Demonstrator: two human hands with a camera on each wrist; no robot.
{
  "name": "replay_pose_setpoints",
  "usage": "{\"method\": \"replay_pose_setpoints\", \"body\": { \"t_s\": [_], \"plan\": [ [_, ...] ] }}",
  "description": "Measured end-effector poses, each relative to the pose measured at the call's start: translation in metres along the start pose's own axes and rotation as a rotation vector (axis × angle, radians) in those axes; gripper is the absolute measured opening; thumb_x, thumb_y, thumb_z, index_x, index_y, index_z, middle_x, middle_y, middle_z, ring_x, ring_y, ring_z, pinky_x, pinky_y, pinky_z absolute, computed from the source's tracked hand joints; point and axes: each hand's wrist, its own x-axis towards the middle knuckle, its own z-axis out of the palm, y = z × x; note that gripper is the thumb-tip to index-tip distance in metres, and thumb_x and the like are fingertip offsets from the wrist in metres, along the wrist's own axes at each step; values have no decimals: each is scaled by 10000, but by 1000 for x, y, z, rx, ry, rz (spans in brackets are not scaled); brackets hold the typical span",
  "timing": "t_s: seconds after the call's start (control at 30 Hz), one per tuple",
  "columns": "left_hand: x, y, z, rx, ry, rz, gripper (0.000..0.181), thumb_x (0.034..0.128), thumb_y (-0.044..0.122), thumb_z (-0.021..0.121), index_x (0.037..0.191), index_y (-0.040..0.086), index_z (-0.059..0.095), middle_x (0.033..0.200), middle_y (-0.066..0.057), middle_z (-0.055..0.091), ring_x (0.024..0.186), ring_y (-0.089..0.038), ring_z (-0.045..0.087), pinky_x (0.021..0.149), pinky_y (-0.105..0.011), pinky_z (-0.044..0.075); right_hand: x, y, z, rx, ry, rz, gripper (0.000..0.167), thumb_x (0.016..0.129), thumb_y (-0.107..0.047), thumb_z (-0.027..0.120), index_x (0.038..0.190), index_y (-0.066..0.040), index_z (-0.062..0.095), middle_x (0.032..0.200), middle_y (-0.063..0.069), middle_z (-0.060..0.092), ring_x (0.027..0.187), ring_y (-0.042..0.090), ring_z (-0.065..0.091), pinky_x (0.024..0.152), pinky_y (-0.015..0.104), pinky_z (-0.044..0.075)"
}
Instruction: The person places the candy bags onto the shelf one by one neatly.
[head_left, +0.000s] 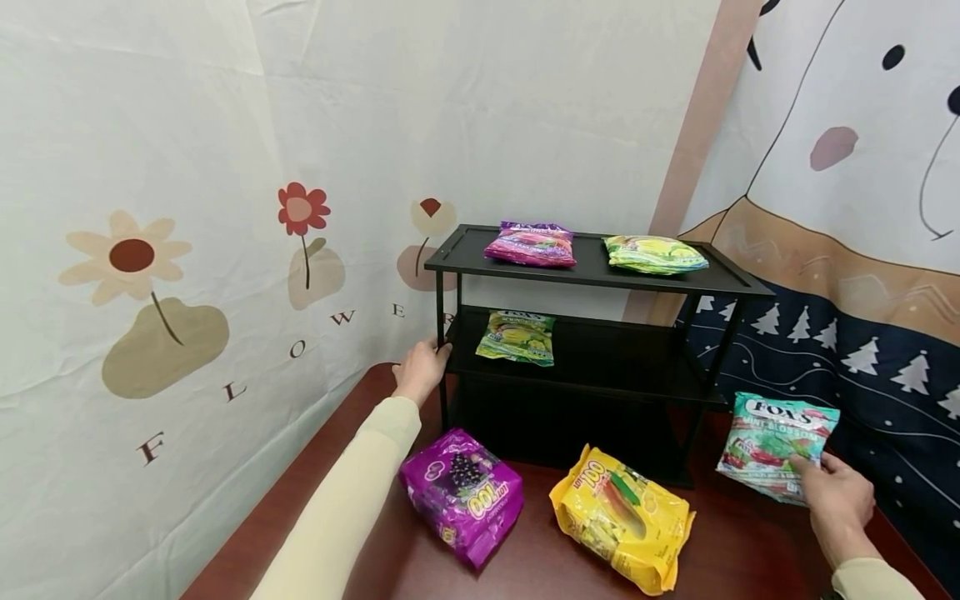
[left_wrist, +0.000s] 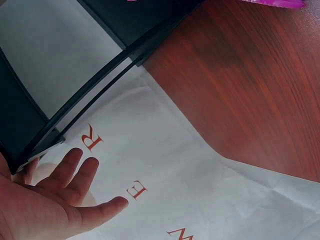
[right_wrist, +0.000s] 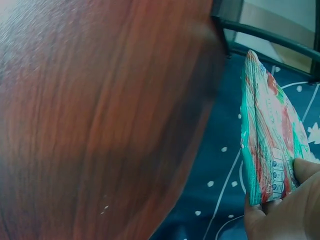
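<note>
In the head view my left hand is at the left side of a black three-tier shelf. The left wrist view shows the thumb and index finger of this hand at the corner of a tier, the other fingers spread away from it. My right hand pinches a teal candy bag marked FOX'S by its lower edge, off the shelf's right side. A purple-pink candy bag and a yellow-green candy bag lie on the top tier. Another green-yellow candy bag lies on the middle tier.
On the reddish-brown table before the shelf lie a purple grape candy bag and a yellow mango candy bag. A pale flower-print cloth hangs behind, and a dark blue tree-print cloth hangs at the right.
</note>
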Motion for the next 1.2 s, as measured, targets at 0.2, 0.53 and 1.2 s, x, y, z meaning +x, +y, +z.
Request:
{"method": "replay_pose_setpoints", "body": {
  "t_s": [0.2, 0.53, 1.2],
  "plan": [
    [0, 1, 0, 6, 1, 4, 388, 1046, 352, 478, 1343, 156, 634, 1295, -137, 639, 1173, -379, 578, 973, -657, 309, -4, -7, -6, 89, 41, -39, 572, 977, -296, 596, 1464, -27, 464, 1138, 100, 696, 666, -85, 461, 580, 134, 391],
    [-1, 2, 0, 8, 5, 2, 390, 1047, 351, 478, 1350, 156, 628, 1305, -127, 636, 1187, -372, 572, 993, -671, 295, -15, -11, -13, 406, 120, -137, 532, 954, -205, 668, 1429, -22, 512, 837, -329, 570, 707, -158, 516, 639, 14, 382],
    [-1, 1, 0, 13, 9, 0, 408, 1047, 361, 474, 1370, 155, 613, 1337, -133, 613, 1190, -369, 567, 970, -645, 311, -41, -24, -13, 592, 193, -303, 375, 939, -162, 692, 1312, -143, 664, 1109, -136, 678, 951, -15, 609, 715, 37, 437]
  ]
}}
